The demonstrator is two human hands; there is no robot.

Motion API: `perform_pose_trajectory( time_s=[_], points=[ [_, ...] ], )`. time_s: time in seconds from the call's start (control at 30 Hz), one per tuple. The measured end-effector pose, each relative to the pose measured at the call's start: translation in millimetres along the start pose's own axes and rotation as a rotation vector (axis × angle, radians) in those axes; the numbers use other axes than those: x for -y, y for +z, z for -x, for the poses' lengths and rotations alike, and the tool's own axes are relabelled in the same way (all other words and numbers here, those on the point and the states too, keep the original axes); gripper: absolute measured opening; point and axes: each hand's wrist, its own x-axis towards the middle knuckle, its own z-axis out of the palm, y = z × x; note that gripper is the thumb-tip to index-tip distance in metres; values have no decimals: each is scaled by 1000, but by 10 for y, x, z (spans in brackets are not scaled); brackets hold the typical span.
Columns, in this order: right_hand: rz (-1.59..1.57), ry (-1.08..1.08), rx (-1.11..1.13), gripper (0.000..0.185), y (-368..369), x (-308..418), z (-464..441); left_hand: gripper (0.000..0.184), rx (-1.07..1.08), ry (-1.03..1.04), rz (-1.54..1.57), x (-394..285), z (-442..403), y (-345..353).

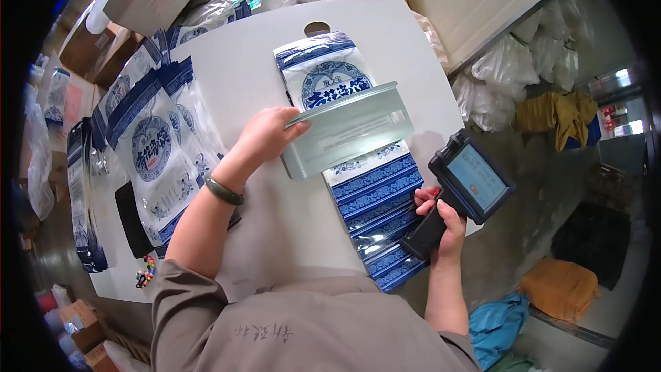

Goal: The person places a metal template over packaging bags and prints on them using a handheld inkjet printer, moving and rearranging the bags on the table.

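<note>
My left hand (268,134) grips the left edge of a translucent pale-green plastic guide (351,131), which lies across blue-and-white printed plastic bags. Above the guide shows one bag's printed front (335,77); below it, several overlapping bags (379,213) run down in a row, with their blue bands exposed. In my right hand (444,224) is a black handheld inkjet printer (475,178), its handle wrapped by my fingers and its lit screen facing up. The printer hangs by the right side of the overlapping bags. The small print on its screen is unreadable.
More printed bags (148,145) lie in stacks on the left of the white table (258,248), near a black phone-like object (133,220) and a colourful bead string (145,272). Cardboard boxes (103,34) stand beyond. An orange sack (559,288) and a blue sack (499,327) lie on the right.
</note>
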Motion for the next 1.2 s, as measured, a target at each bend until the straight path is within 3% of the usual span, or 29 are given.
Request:
perform_pose_trajectory(
  time_s=[0.2, 0.43, 0.57, 0.77, 1.2],
  points=[
    [79, 21, 66, 39, 187, 210, 49, 37, 14, -28, -77, -49, 8, -34],
    [389, 253, 250, 32, 744, 595, -9, 36, 5, -65, -68, -54, 31, -12],
    [648, 212, 331, 17, 966, 507, -182, 34, -46, -56, -52, -46, 54, 15],
    [921, 226, 393, 16, 1324, 519, -241, 30, -46, -58, -50, -30, 63, 15],
    [1033, 331, 278, 17, 1407, 514, -523, 29, -78, -12, -44, 7, 63, 54]
  ],
)
